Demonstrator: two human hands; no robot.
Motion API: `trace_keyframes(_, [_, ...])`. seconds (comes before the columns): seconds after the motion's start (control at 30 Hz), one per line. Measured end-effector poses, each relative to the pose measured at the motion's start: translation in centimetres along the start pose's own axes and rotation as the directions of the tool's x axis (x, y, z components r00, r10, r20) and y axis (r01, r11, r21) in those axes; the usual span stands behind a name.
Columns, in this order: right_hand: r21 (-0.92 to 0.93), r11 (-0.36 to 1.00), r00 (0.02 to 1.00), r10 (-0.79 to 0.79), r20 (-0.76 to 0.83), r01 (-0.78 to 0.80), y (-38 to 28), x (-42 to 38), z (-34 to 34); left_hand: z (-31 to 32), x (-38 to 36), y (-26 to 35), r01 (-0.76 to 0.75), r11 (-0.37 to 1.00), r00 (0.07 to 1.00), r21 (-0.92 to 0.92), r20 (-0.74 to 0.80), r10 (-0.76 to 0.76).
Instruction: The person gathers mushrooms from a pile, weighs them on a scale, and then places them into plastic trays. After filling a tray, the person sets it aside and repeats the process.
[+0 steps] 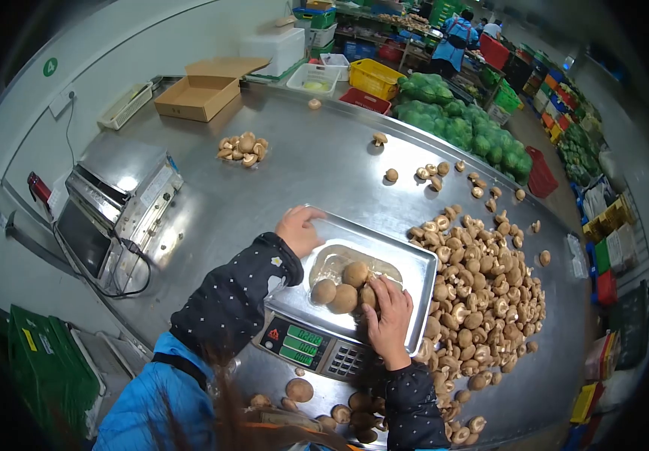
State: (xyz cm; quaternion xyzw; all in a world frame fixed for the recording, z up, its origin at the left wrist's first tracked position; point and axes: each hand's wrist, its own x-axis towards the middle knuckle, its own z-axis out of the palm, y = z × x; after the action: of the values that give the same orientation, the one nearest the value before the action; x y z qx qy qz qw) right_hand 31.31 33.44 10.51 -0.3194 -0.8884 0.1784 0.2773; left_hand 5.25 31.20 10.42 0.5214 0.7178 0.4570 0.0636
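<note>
A metal weighing tray [424, 274] lies on a digital scale [306, 347] with lit green displays. Inside it, several brown shiitake mushrooms [345, 299] sit in a clear plastic container [330, 263]. My left hand [300, 231] rests at the tray's far left corner, its fingers loosely stretched along the rim. On the container's right side, my right hand [390, 319] has its thumb and fingers around a mushroom [369, 296], partly hidden by them. More loose mushrooms [300, 389] lie between the scale and my body.
A large mushroom pile [482, 293] covers the steel table [264, 177] on the right. A filled pack of mushrooms [243, 148], an open cardboard box [197, 98] and a metal machine with a cable [118, 203] stand left. Bagged green vegetables [460, 124] and a person [456, 45] are beyond.
</note>
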Motion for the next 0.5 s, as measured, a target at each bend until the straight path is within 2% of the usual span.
trace_keyframes(0.03, [0.001,1.000,1.000,0.001,-0.004,-0.001,0.0,-0.1,0.0,-0.4,0.3,-0.2,-0.003,1.000,1.000,0.002,0.001,0.003])
trace_keyframes(0.07, [-0.003,1.000,1.000,-0.004,-0.011,0.004,0.0,0.0,0.1,-0.8,0.8,-0.5,-0.053,0.959,0.944,0.277,0.328,-0.043])
trace_keyframes(0.1, [-0.008,1.000,1.000,-0.009,-0.018,0.009,0.0,0.0,0.2,-1.1,1.1,-0.7,-0.185,0.846,0.788,0.500,0.590,-0.177])
trace_keyframes(0.23, [0.004,1.000,1.000,0.000,-0.013,0.000,0.0,0.0,0.0,-1.2,-0.3,-0.1,-0.131,0.886,0.854,0.445,0.504,-0.127])
trace_keyframes(0.27, [-0.001,1.000,1.000,-0.004,-0.019,0.004,0.0,0.1,0.1,-0.6,-0.9,1.1,-0.042,0.993,0.929,0.107,0.370,-0.001])
trace_keyframes(0.3, [-0.004,1.000,1.000,-0.005,-0.023,0.005,0.0,-0.1,0.3,0.2,-1.9,2.1,-0.008,0.966,0.979,-0.257,0.193,0.060])
trace_keyframes(0.33, [-0.003,1.000,1.000,-0.003,-0.014,0.003,-0.2,-0.4,0.5,1.5,-3.4,2.1,0.000,0.966,0.979,-0.257,0.195,0.052])
trace_keyframes(0.4, [-0.009,1.000,1.000,0.018,-0.024,-0.018,-0.1,0.0,0.6,4.7,-5.7,1.0,-0.222,0.975,0.917,0.006,0.341,0.206])
trace_keyframes(0.43, [-0.012,1.000,1.000,0.009,-0.027,-0.010,0.0,0.4,0.5,5.3,-6.0,0.3,-0.225,0.974,0.919,0.008,0.333,0.210])
trace_keyframes(0.5, [-0.031,0.999,1.000,0.008,-0.013,-0.009,0.2,-0.3,0.6,5.8,-7.4,-1.2,-0.366,0.883,0.867,0.293,0.451,0.211])
